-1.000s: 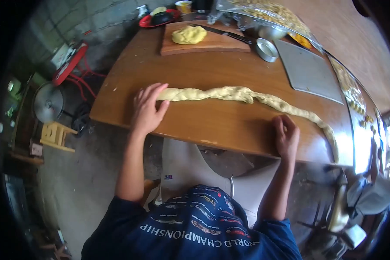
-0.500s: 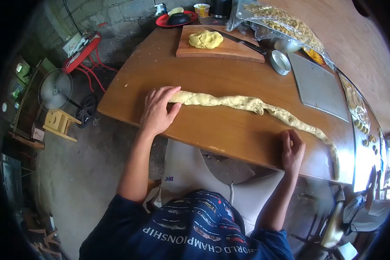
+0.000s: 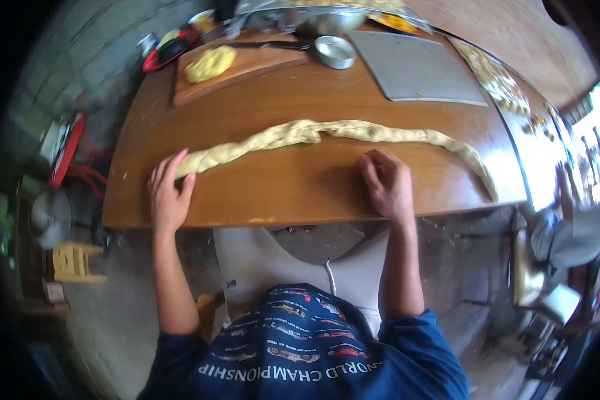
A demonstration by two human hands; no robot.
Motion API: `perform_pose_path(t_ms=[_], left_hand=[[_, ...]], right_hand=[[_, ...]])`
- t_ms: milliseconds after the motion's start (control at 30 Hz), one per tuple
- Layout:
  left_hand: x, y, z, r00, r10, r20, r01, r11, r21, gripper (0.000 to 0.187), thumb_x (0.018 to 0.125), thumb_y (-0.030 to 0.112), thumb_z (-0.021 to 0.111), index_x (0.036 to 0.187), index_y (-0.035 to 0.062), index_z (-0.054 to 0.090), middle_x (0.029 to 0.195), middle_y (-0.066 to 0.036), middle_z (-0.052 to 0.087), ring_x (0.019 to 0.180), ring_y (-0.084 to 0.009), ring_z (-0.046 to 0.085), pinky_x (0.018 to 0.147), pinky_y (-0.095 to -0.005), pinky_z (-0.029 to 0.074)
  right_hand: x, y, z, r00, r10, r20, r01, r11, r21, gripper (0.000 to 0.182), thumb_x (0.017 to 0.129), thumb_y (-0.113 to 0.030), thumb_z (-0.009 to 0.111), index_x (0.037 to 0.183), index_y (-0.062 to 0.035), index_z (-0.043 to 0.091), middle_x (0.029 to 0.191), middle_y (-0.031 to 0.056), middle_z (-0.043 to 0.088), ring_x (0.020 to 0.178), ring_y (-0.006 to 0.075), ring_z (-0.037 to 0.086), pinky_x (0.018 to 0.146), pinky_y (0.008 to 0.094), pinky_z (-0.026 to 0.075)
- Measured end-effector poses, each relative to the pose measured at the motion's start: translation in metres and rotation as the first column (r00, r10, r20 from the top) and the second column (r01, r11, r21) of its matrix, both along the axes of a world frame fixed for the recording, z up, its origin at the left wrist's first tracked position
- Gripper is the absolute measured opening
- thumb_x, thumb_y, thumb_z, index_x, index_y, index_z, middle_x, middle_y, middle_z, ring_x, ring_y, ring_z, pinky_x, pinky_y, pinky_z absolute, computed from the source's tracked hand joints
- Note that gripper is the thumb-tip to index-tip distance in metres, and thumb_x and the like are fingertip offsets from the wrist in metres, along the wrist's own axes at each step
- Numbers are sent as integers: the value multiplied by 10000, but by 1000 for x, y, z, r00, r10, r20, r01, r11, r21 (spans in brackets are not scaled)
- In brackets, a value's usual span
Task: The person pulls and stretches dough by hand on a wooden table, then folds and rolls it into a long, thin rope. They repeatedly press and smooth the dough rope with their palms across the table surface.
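A long, uneven rope of pale dough [image 3: 273, 138] lies in a shallow arc across the wooden table, with a ragged join near its middle. My left hand [image 3: 171, 191] cups the rope's left end, thumb on the near side and fingers around the tip. Below the right half of the rope, my right hand [image 3: 388, 183] rests on the tabletop in a loose fist, apart from the dough. Nothing shows in its curled fingers.
Behind the rope are a wooden board [image 3: 260, 65] with a yellow dough lump [image 3: 211, 63] and a knife [image 3: 267, 45], a round metal tin [image 3: 335, 52] and a flat grey tray [image 3: 417, 67]. A metal bowl [image 3: 330, 22] stands at the back. Another person [image 3: 573, 233] is at far right.
The view has turned rightward, so the board, tin and tray appear further left. My left hand still cups the rope's left end, and my right hand stays curled on the table.
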State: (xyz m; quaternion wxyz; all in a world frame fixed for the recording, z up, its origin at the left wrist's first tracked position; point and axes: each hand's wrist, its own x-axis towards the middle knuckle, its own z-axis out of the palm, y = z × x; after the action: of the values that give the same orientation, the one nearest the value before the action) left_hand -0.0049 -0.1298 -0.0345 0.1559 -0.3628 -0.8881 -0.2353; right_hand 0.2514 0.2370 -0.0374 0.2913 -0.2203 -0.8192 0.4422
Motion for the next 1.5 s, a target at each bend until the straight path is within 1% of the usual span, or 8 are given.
perform_pose_path(t_ms=[200,600,933,1200,1300,1400,1467,1500], left_hand=[[-3,2,-4,1000,25,17,-24,997,-69,480,1066,267,680,1529,152,635,1465,-154,659,1371,-400,586,1175,-502,434],[4,14,3,997,64,33,-61,994,-86,450,1066,205,670,1506,114,644,1459,-155,663,1361,-394,593,1185,-481,433],[5,14,6,995,94,-17,-95,992,-82,449,1028,181,716,1468,108,668,1406,-126,689,1326,-361,616,1173,-465,440],[-12,6,0,996,43,77,-48,997,68,322,965,122,785,1270,69,698,1246,-130,726,1203,-367,664,1052,-471,498],[-19,2,-2,999,0,54,-6,995,102,277,956,85,777,1221,53,703,1183,-136,754,1146,-376,696,1036,-476,511],[-29,-1,1,993,-80,89,70,992,106,227,962,59,753,1182,45,698,1119,-144,771,1080,-398,719,991,-478,549],[-38,-3,0,968,-148,202,120,982,148,209,974,66,741,1177,49,698,1081,-148,769,1064,-399,722,931,-478,576],[-43,-6,0,966,-157,205,125,980,157,209,974,66,741,1177,49,698,1081,-148,769,1064,-399,722,931,-478,576]], right_hand=[[8,4,7,997,61,-46,-57,993,100,204,1026,-181,705,980,16,729,952,223,709,875,433,702,787,489,566],[16,14,6,971,227,-69,-224,973,56,122,1007,-101,724,951,8,729,850,159,668,772,309,684,713,391,531],[8,7,11,955,294,-46,-291,954,68,81,995,-66,730,956,4,732,854,146,677,771,310,685,713,382,532],[-5,-2,3,974,223,29,-220,973,-68,136,1034,-61,685,963,42,740,868,135,715,810,195,654,758,339,511],[-29,-26,11,974,211,80,-214,976,27,120,1009,-60,685,989,39,750,932,155,745,900,233,697,841,364,537],[-81,-95,39,903,427,49,-406,812,420,145,939,-75,722,1067,-16,750,1063,199,749,1037,417,699,978,491,552],[-129,-138,48,855,482,192,-501,670,548,402,922,-130,789,1287,-12,668,1198,206,668,1146,419,641,1020,514,529],[-154,-160,45,866,499,43,-431,698,572,453,938,-196,818,1303,5,639,1271,223,637,1210,419,616,1055,496,523]])
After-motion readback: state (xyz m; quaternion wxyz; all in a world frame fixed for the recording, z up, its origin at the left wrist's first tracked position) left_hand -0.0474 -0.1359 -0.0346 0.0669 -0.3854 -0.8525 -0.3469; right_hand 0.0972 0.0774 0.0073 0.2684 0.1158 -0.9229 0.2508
